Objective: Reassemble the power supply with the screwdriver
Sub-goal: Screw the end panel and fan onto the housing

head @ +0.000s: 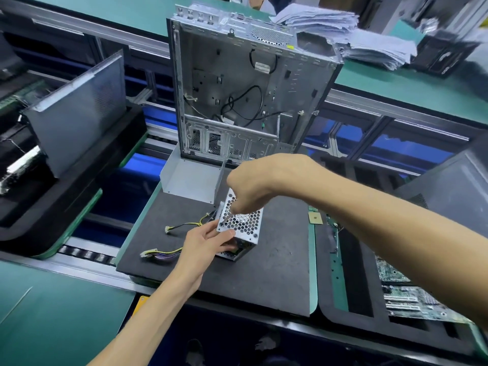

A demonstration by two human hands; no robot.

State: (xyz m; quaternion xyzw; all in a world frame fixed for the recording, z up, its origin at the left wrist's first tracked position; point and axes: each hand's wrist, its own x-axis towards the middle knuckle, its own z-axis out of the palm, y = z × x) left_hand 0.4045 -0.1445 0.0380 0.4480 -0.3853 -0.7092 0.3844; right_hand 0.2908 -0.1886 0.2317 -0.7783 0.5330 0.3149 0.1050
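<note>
Up close, the fingers [239, 206] of the right hand [253, 186] are clenched around a screwdriver [227, 217], of which only the thin shaft shows below the fist. Its tip sits at a screw in the near left corner of the power supply [241, 225]. The left hand [204, 243] grips the lower left side of that small metal box, thumb lying along the edge of the honeycomb grille face, steadying it.

Judging from this, the step is driving a corner screw. To do it well, the shaft should stay in line with the screw, with firm downward pressure so the tip does not skip out, while the left hand holds the box from twisting. Another screw shows in the grille's near right corner; whether it is tight cannot be told.

Yellow and black cables [184, 224] trail left from the box, ending in pale connectors. The box rests on a dark foam mat [264, 273] laid over a tray. Just behind it lies a bent metal cover [190, 178], and beyond that an open computer case [237, 83] stands upright, loose wires inside.

To the right, circuit boards [404, 294] lie in another tray. A green counter [52, 318] frames the scene, a conveyor line runs across the middle, and stacked papers [351, 35] sit on the far counter.
</note>
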